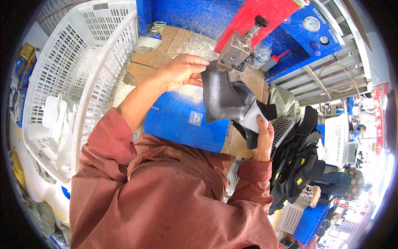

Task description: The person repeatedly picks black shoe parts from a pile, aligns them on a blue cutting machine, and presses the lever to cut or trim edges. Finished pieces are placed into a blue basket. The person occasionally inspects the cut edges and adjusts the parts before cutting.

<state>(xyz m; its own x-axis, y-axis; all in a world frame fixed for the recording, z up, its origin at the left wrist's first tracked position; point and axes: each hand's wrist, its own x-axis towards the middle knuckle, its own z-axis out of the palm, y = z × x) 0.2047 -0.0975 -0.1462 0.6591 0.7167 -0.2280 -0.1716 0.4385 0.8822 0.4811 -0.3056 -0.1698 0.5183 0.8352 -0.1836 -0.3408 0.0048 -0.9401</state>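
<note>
A black shoe upper [222, 95] with a greyish sheen and a white section [253, 120] is stretched between my two hands. My left hand [182, 72] pinches its upper left edge between thumb and fingers. At the lower right end my right hand [264, 139] grips it, the thumb pressed on the white section; the fingers behind are partly hidden. The upper's top edge sits right beneath the metal head [234, 54] of a red machine arm [261, 18]. Whether the head touches the piece I cannot tell.
Below the upper lies a blue board [174, 120] over worn cardboard [174, 41]. A white plastic crate [85, 83] holding white pieces [58, 116] stands at left. Several black uppers [296, 166] are piled at right. A red-nozzled bottle [271, 62] stands behind the machine head.
</note>
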